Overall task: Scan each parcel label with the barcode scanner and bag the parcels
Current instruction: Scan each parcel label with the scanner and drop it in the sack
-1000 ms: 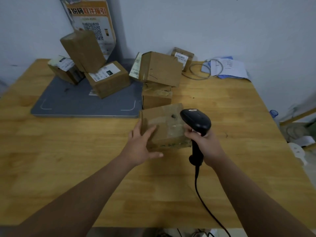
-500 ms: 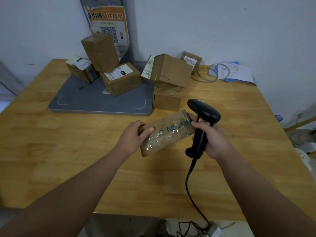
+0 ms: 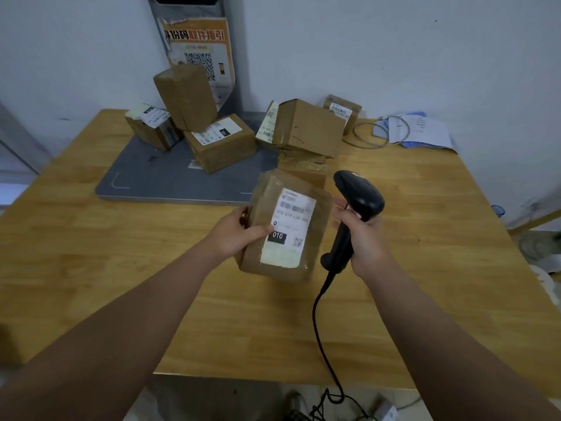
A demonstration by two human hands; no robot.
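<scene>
A brown cardboard parcel [image 3: 315, 238] is lifted above the wooden table [image 3: 121, 268], its white label [image 3: 290, 227] facing up at me. My left hand [image 3: 239, 230] grips its left side, thumb on the label's edge. My right hand [image 3: 362, 235] holds the black barcode scanner [image 3: 356, 208] by its handle, just right of the parcel, with fingertips reaching toward the parcel's right side. The scanner's black cable [image 3: 321, 329] hangs down over the table's front edge.
Several more taped parcels [image 3: 221, 142] are piled at the back, some on a grey flat pad [image 3: 158, 177]. A grey cable coil [image 3: 368, 133] and papers [image 3: 422, 130] lie at the back right. An orange QR poster [image 3: 200, 53] hangs on the wall.
The parcel left the table and was turned over between my hands, so its label now faces up. The scanner stayed beside it in my right hand.
</scene>
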